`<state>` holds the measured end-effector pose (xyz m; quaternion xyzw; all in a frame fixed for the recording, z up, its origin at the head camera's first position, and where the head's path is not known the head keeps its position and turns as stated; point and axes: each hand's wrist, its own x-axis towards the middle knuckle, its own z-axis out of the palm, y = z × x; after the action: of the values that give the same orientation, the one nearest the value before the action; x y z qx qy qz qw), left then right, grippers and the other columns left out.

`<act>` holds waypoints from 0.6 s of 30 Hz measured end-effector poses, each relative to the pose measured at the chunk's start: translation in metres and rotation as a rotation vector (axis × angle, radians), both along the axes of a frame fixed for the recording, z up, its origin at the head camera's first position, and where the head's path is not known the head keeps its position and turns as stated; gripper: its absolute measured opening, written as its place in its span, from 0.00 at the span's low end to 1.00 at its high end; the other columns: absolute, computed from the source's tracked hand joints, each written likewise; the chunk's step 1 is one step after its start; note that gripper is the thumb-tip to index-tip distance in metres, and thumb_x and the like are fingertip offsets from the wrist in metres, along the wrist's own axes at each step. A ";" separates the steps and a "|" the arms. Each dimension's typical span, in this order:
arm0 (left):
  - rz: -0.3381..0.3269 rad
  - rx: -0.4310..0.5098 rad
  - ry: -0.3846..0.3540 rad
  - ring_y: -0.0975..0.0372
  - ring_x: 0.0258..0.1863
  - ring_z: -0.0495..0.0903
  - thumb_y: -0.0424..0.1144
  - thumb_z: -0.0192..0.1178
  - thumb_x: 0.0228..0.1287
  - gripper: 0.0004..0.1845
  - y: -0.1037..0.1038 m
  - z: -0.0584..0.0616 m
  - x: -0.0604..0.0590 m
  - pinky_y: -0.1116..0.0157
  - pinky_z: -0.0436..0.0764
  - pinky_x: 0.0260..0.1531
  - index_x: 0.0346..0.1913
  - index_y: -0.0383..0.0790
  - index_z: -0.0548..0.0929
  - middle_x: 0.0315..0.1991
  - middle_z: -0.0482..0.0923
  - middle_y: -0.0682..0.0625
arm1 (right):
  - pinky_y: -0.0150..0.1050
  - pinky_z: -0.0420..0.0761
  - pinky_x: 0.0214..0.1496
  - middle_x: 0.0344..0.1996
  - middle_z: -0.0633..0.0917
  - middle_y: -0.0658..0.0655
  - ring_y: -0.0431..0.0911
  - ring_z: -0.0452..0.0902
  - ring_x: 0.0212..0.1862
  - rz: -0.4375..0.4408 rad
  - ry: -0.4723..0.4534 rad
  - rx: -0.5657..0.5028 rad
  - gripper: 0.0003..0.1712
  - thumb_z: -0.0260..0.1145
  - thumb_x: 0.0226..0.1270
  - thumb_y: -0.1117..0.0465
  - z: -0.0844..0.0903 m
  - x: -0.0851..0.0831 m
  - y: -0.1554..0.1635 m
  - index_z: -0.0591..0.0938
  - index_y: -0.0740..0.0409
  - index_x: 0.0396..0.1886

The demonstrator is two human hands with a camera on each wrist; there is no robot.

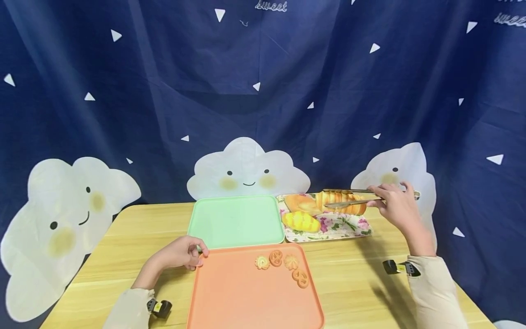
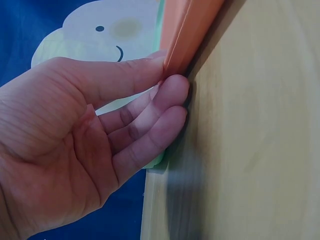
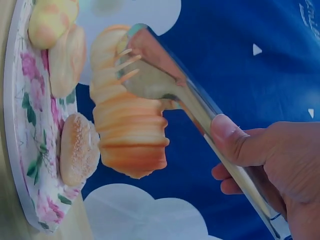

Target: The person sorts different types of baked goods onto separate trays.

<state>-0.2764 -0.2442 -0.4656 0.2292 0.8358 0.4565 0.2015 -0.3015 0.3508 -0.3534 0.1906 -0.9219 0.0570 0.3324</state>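
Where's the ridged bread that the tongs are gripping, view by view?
Head: ridged bread right of centre, over the floral tray.
Left wrist: not in it.
Right wrist: ridged bread centre-left, in the tongs.
Shared landmark: the floral tray.

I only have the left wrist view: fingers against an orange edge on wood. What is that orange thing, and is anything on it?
Observer: It is a flat orange plastic tray on the wooden table; the left hand holds its far left corner. Four small biscuits lie on it.
Operator: What is the right hand doing?
Observer: The right hand grips metal tongs, which clasp a long ridged bread roll.
Operator: Is that roll lifted?
Observer: It hangs over a floral tray that holds other breads; I cannot tell whether it touches them.
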 end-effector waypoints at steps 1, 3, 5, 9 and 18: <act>-0.001 0.004 -0.006 0.64 0.20 0.72 0.22 0.61 0.58 0.10 0.000 0.000 0.000 0.67 0.77 0.24 0.43 0.27 0.82 0.21 0.78 0.46 | 0.72 0.58 0.63 0.35 0.88 0.64 0.61 0.80 0.41 -0.003 -0.012 -0.007 0.22 0.79 0.51 0.62 -0.002 -0.001 0.001 0.88 0.64 0.47; -0.001 0.011 -0.017 0.64 0.20 0.72 0.22 0.61 0.58 0.10 -0.001 -0.001 -0.001 0.68 0.77 0.24 0.43 0.27 0.82 0.21 0.78 0.47 | 0.73 0.56 0.63 0.36 0.88 0.64 0.62 0.80 0.42 -0.009 -0.026 -0.022 0.23 0.80 0.50 0.61 -0.006 -0.004 0.003 0.87 0.64 0.48; -0.001 0.020 -0.028 0.65 0.19 0.71 0.22 0.62 0.59 0.10 -0.002 -0.001 -0.001 0.68 0.76 0.23 0.44 0.27 0.82 0.21 0.77 0.48 | 0.74 0.56 0.63 0.36 0.88 0.65 0.62 0.80 0.42 -0.012 -0.034 -0.035 0.24 0.80 0.50 0.61 -0.009 -0.007 0.004 0.87 0.64 0.48; -0.002 0.030 -0.035 0.65 0.19 0.71 0.22 0.62 0.59 0.09 -0.002 -0.002 -0.003 0.68 0.75 0.23 0.44 0.27 0.82 0.21 0.77 0.47 | 0.76 0.54 0.63 0.37 0.88 0.66 0.64 0.80 0.43 -0.009 -0.043 -0.071 0.24 0.80 0.48 0.62 -0.015 -0.010 0.007 0.87 0.64 0.48; 0.002 0.027 -0.043 0.64 0.20 0.73 0.23 0.63 0.59 0.09 -0.002 -0.002 -0.003 0.68 0.78 0.24 0.44 0.27 0.82 0.22 0.79 0.46 | 0.77 0.52 0.62 0.37 0.87 0.65 0.65 0.79 0.45 0.003 -0.072 -0.109 0.24 0.80 0.47 0.63 -0.022 -0.015 0.008 0.87 0.63 0.47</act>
<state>-0.2798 -0.2459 -0.4681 0.2210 0.8253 0.4728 0.2158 -0.3167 0.3583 -0.3757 0.1715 -0.9285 0.1148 0.3087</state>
